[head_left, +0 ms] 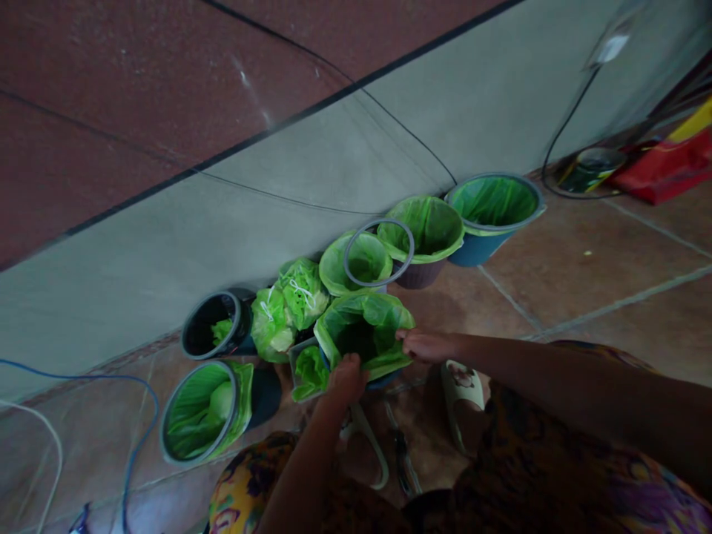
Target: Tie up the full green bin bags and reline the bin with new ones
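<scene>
A green plastic bag (383, 365) lines the bin standing in front of me, its edge folded out over the rim. My left hand (348, 377) grips the bag's near left edge with curled fingers. On the right side of the same rim, my right hand (423, 345) pinches the bag's edge. Behind this bin, a loose grey ring (345, 261) lies across two other green-lined bins. Just left of my left hand, a small container (303, 394) holds crumpled green plastic (310, 371).
Tied green bags (272, 326) sit left of the bin. Two bins lie tipped over: a dark bin (192, 334) and a green-lined bin (167, 423). A blue-based bin (472, 251) stands at the wall. A blue cable (142, 382) crosses the floor; a red bag (661, 174) lies far right.
</scene>
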Demonstrator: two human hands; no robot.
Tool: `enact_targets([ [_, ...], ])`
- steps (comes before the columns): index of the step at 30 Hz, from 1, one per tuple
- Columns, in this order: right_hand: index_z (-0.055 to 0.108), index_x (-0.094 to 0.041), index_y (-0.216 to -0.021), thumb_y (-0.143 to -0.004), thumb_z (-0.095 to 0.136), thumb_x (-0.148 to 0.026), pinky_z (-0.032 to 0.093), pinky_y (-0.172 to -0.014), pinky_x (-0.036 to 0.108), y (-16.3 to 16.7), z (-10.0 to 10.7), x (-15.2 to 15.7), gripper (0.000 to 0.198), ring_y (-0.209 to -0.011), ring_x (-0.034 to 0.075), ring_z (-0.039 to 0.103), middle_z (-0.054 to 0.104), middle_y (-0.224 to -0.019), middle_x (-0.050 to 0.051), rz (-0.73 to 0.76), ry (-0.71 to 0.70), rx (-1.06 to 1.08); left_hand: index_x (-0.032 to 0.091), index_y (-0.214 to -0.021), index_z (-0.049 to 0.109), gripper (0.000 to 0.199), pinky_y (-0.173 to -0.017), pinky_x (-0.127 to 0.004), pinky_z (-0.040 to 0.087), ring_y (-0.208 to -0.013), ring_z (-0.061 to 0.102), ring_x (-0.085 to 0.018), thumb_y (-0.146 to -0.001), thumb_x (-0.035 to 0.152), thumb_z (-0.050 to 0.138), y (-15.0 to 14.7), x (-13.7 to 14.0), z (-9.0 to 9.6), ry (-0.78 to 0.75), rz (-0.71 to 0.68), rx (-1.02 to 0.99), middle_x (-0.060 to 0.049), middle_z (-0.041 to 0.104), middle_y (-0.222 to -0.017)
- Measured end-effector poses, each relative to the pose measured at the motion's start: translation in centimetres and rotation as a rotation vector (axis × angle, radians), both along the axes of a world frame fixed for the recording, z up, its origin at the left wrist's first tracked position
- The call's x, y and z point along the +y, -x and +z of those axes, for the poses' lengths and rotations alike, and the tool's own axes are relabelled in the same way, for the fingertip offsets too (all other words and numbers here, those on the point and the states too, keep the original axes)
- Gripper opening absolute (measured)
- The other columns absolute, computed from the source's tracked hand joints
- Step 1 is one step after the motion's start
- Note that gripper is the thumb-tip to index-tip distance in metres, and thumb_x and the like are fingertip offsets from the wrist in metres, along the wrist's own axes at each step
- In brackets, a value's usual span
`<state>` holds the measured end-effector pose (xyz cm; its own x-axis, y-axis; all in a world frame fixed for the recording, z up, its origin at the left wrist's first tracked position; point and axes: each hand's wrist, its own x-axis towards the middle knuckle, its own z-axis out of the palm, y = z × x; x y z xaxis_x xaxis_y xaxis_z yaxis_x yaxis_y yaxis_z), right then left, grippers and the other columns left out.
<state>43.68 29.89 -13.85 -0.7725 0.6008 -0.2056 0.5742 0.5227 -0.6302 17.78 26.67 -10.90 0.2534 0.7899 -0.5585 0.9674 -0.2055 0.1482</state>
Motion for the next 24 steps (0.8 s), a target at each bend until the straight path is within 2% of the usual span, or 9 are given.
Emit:
enact_targets([
  [2, 0.065, -0.014, -0.062, -0.063, 0.057, -0.004, 0.035, -0.063, 0.025, -0.1, 0.3, -0.2, 0.013, -0.065, 0.01, 0.04, 0.061, -0.087, 0.005, 0.005, 0.04, -0.013, 0.014, -0.113, 0.063, 0.027, -0.095, -0.03, 0.047, -0.112, 0.063, -0.021, -0.098, 0.027, 0.044, 0.4, -0.8, 0.5, -0.003, -0.022, 0.007, -0.013, 0.066, -0.116],
  [5, 0.069, -0.015, -0.063, -0.063, 0.057, -0.003, 0.038, -0.064, 0.025, 0.1, 0.7, -0.4, 0.017, -0.066, 0.011, 0.043, 0.065, -0.092, 0.006, 0.011, 0.069, -0.046, 0.016, -0.103, 0.067, 0.033, -0.094, -0.031, 0.048, -0.109, 0.064, -0.02, -0.1, 0.027, 0.036, 1.0, -1.9, 0.8, 0.024, -0.05, 0.012, -0.012, 0.067, -0.114],
  [11, 0.072, -0.014, -0.067, -0.067, 0.058, -0.005, 0.037, -0.065, 0.026, 0.6, 1.5, -0.7, 0.017, -0.063, 0.01, 0.042, 0.068, -0.096, 0.007, 0.04, 0.026, -0.118, 0.016, -0.101, 0.072, 0.034, -0.095, -0.033, 0.048, -0.117, 0.06, -0.024, -0.099, 0.033, 0.042, 1.2, -3.1, 0.6, 0.028, -0.01, 0.068, -0.013, 0.067, -0.12],
  [16, 0.069, -0.013, -0.064, -0.067, 0.057, -0.002, 0.036, -0.065, 0.028, 0.9, 2.8, -1.0, 0.017, -0.062, 0.01, 0.042, 0.068, -0.095, 0.008, 0.0, 0.022, -0.136, 0.016, -0.095, 0.07, 0.031, -0.098, -0.033, 0.045, -0.112, 0.061, -0.023, -0.099, 0.032, 0.044, 1.5, -3.6, 0.2, -0.027, 0.016, 0.015, -0.012, 0.07, -0.107],
  [19, 0.072, -0.013, -0.081, -0.072, 0.063, -0.008, 0.039, -0.067, 0.029, 1.7, 3.7, -1.8, 0.014, -0.068, 0.013, 0.05, 0.067, -0.112, 0.013, -0.019, -0.069, -0.168, 0.017, -0.094, 0.066, 0.021, -0.093, -0.032, 0.046, -0.11, 0.061, -0.023, -0.096, 0.028, 0.048, 1.8, -3.7, 0.0, -0.066, 0.033, -0.046, -0.011, 0.069, -0.104],
  [21, 0.071, -0.015, -0.1, -0.076, 0.065, -0.013, 0.041, -0.067, 0.03, 2.7, 4.1, -2.6, 0.024, -0.074, 0.016, 0.055, 0.064, -0.123, 0.015, -0.001, -0.129, -0.148, 0.017, -0.096, 0.063, 0.014, -0.092, -0.031, 0.046, -0.109, 0.061, -0.022, -0.093, 0.024, 0.051, 1.8, -3.7, 0.0, -0.077, 0.044, -0.08, -0.01, 0.068, -0.105],
  [24, 0.066, -0.017, -0.116, -0.086, 0.055, -0.013, 0.042, -0.065, 0.032, 4.6, 3.8, -3.7, 0.032, -0.079, 0.02, 0.06, 0.063, -0.129, 0.017, 0.088, -0.183, -0.143, 0.017, -0.106, 0.058, 0.02, -0.094, -0.031, 0.046, -0.109, 0.062, -0.021, -0.087, 0.016, 0.052, 1.9, -3.6, 0.1, -0.075, 0.071, -0.119, -0.01, 0.066, -0.111],
])
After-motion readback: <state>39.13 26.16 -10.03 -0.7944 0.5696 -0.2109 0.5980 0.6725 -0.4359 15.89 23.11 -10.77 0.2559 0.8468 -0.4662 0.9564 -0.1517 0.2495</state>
